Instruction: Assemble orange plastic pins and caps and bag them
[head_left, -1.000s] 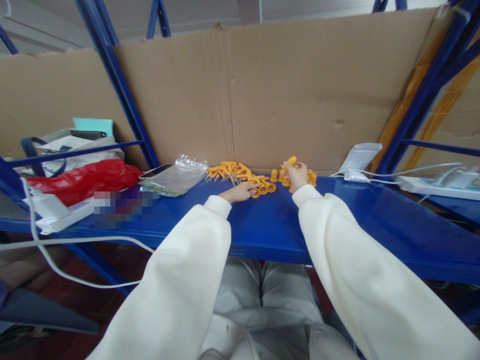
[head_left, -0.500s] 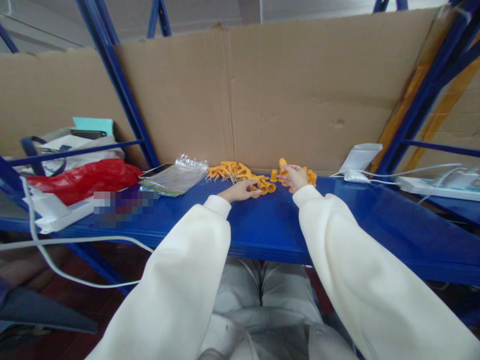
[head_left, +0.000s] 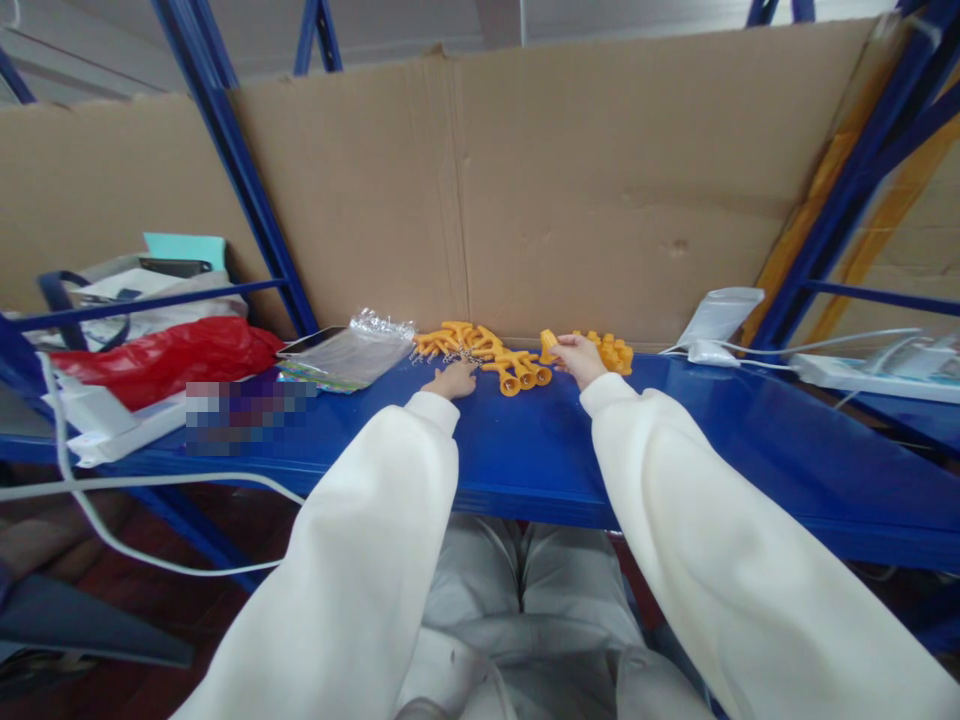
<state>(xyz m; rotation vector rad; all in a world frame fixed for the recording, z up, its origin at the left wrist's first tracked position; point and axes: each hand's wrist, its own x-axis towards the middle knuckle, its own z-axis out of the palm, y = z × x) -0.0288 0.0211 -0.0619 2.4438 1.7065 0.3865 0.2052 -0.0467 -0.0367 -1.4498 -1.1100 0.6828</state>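
Observation:
My right hand (head_left: pixel 582 360) pinches an orange plastic cup-shaped piece (head_left: pixel 549 346) just above the shelf. Behind that hand stand several similar orange cups (head_left: pixel 615 354) in a cluster. My left hand (head_left: pixel 453 380) lies low at the front of a pile of orange branching pieces (head_left: pixel 465 338), its fingers apart beside small metal chains (head_left: pixel 454 356); its fingertips are partly hard to make out. Between the hands, a few orange pieces with round flared ends (head_left: pixel 526 377) lie side by side, open ends facing me.
Left of the pile are a clear plastic bag (head_left: pixel 352 358), a red plastic bag (head_left: pixel 180 357) and a white power strip (head_left: pixel 124 430) with cables. At the right are a white packet (head_left: pixel 716 325) and another power strip (head_left: pixel 877 375). A cardboard wall (head_left: pixel 600 180) closes off the back.
My left hand has moved left from the flared ends to the chains. My right hand has shifted slightly left, and the orange cup in it has come lower.

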